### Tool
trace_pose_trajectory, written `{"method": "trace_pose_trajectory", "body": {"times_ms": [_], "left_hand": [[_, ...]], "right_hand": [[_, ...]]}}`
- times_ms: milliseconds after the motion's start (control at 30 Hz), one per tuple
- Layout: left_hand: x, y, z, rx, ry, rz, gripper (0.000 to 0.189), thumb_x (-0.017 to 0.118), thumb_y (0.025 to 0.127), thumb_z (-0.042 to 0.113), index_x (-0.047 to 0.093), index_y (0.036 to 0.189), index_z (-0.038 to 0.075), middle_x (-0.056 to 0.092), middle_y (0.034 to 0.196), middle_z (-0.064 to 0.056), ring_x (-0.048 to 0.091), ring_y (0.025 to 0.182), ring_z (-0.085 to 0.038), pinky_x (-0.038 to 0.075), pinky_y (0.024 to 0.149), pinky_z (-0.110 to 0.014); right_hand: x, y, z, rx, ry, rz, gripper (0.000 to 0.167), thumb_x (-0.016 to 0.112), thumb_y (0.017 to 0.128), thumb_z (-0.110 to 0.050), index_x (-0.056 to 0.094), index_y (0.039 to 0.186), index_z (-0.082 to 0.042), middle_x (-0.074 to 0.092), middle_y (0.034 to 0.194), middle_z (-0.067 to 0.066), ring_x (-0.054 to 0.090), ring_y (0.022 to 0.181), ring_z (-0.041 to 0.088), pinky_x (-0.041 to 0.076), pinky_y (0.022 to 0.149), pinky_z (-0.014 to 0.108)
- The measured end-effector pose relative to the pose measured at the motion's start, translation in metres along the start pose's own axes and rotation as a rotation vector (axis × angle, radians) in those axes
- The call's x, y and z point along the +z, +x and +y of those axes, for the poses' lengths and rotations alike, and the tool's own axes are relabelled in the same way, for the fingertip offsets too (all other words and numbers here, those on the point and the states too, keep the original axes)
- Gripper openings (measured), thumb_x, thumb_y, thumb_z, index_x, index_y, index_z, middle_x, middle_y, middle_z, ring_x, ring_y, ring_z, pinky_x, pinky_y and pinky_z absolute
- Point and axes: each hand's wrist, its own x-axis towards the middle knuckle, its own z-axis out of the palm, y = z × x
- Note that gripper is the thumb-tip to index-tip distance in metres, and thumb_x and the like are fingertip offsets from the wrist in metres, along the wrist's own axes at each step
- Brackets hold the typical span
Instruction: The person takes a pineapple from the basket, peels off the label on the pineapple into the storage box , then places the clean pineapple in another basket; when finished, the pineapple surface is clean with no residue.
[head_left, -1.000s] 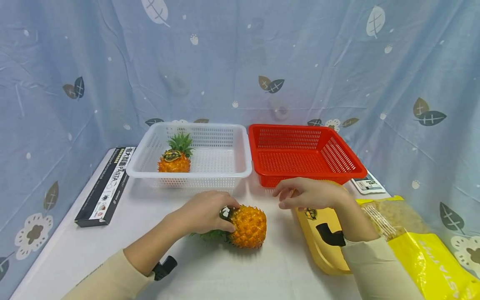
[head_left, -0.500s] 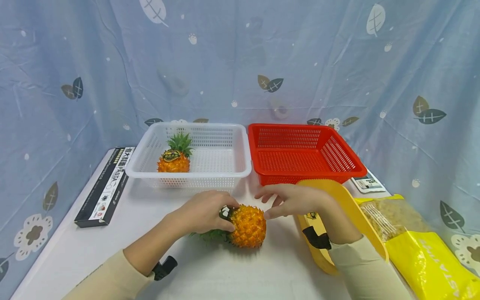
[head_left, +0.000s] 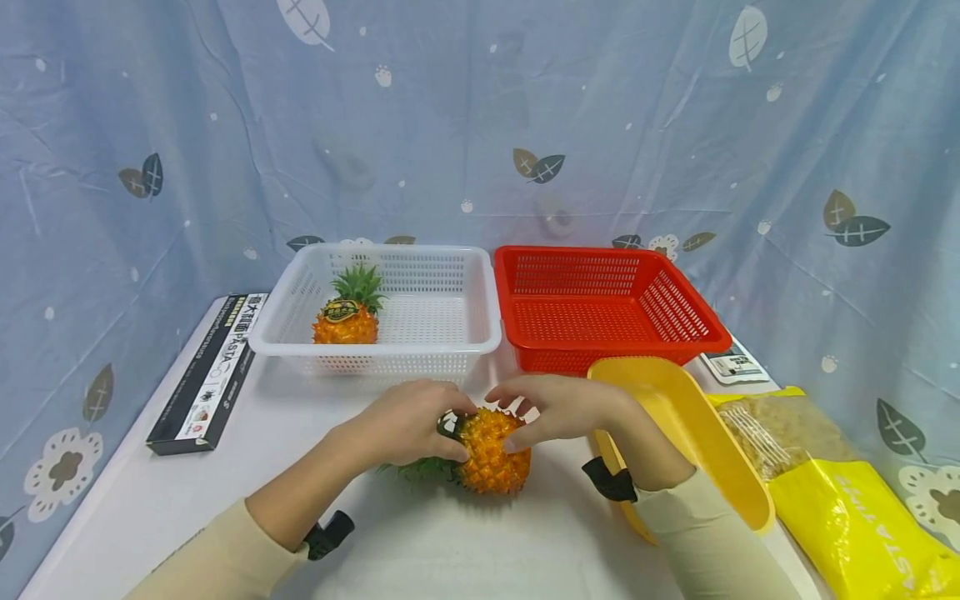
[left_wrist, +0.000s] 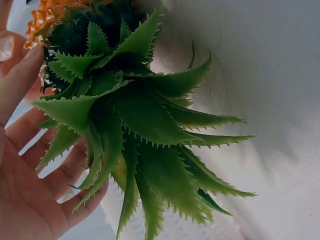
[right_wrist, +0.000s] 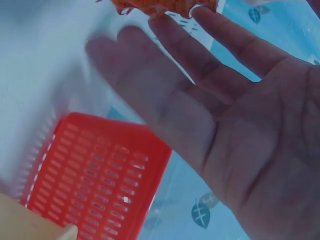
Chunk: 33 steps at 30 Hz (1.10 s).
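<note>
An orange pineapple (head_left: 491,471) lies on its side on the white tabletop, leaves toward the left. My left hand (head_left: 420,421) grips it from above near the crown, by its dark label. Spiky green leaves (left_wrist: 145,120) fill the left wrist view, with the palm and fingers behind them. My right hand (head_left: 562,408) reaches over the fruit's right side, thumb in front and fingertips at the far side. In the right wrist view, those fingers are nearly straight, with fingertips right at the pineapple's edge (right_wrist: 165,6).
A white basket (head_left: 375,350) behind holds another pineapple (head_left: 348,325). Beside it stands a red basket (head_left: 615,354). A yellow tray (head_left: 693,408) lies under the right forearm. Pasta packages flank the table: a black-and-white box (head_left: 217,375) left, a yellow bag (head_left: 855,508) right.
My right hand has moved left from above the yellow tray to the pineapple's right side, uncovering more of the tray. The left hand keeps its hold in the same place.
</note>
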Motion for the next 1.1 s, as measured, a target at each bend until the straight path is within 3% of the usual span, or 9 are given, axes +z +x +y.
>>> {"method": "trace_pose_trajectory", "body": {"times_ms": [133,333,533,1100], "left_hand": [[0.000,-0.001,-0.001,0.001,-0.005,-0.001,0.050,0.086,0.084,0.036,0.073,0.127,0.014,0.072,0.124,-0.002,0.067,0.115,-0.024,0.055,0.099,-0.048],[0.002,0.000,-0.002,0.004,-0.006,0.006,0.050,0.086,0.084,0.036,0.073,0.127,0.014,0.073,0.124,-0.002,0.067,0.114,-0.024,0.055,0.100,-0.047],[0.004,-0.001,-0.002,-0.010,-0.013,0.014,0.050,0.087,0.083,0.036,0.074,0.126,0.014,0.073,0.123,-0.001,0.067,0.114,-0.024,0.056,0.099,-0.046],[0.004,-0.004,-0.002,0.001,-0.008,0.029,0.049,0.086,0.085,0.037,0.073,0.126,0.014,0.072,0.124,-0.001,0.067,0.114,-0.023,0.056,0.099,-0.046]], "right_hand": [[0.003,0.006,-0.004,-0.006,-0.032,-0.017,0.064,0.080,0.089,-0.036,0.057,0.143,-0.009,0.063,0.136,0.002,0.059,0.123,0.023,0.052,0.107,0.049],[0.008,0.010,-0.009,0.062,-0.048,-0.042,0.068,0.083,0.085,-0.040,0.057,0.142,-0.012,0.063,0.127,-0.003,0.058,0.115,0.017,0.051,0.104,0.042],[0.012,0.012,-0.011,0.085,-0.008,-0.058,0.066,0.087,0.082,-0.031,0.058,0.138,-0.013,0.063,0.117,-0.007,0.059,0.106,0.013,0.053,0.098,0.036],[0.020,0.012,-0.009,0.087,-0.011,-0.013,0.072,0.090,0.076,-0.027,0.051,0.136,-0.018,0.061,0.119,-0.005,0.057,0.108,0.014,0.053,0.096,0.037]]}}
